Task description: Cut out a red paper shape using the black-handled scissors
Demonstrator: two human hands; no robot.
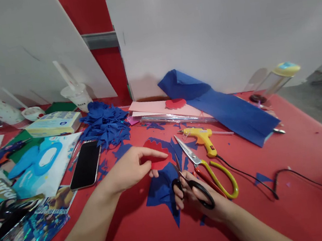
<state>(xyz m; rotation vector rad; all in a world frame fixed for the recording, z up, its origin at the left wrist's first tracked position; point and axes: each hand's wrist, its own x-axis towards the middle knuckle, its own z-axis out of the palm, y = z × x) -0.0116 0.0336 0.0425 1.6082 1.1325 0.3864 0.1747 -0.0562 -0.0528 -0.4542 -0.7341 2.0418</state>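
My left hand (134, 166) pinches a red piece of paper with a scalloped edge (159, 161), its index finger stretched across the front. Black-handled scissors (203, 194) are in my right hand (189, 196), fingers through the loops, with the blades slightly apart beside the red piece. Just below both hands lies a jagged blue sheet (160, 186); whether it is joined to the red piece I cannot tell. Large scissors with yellow and red handles (206, 168) rest right of my right hand, near a yellow glue gun (201, 137).
A heap of blue cut pieces (104, 122) lies behind my left hand, near a phone (85, 165). Pink sheets (159, 108) and a long blue strip (225, 107) stretch along the back. The glue gun's black cord (247, 180) crosses the right side. A lidded cup with straw (76, 94) stands back left.
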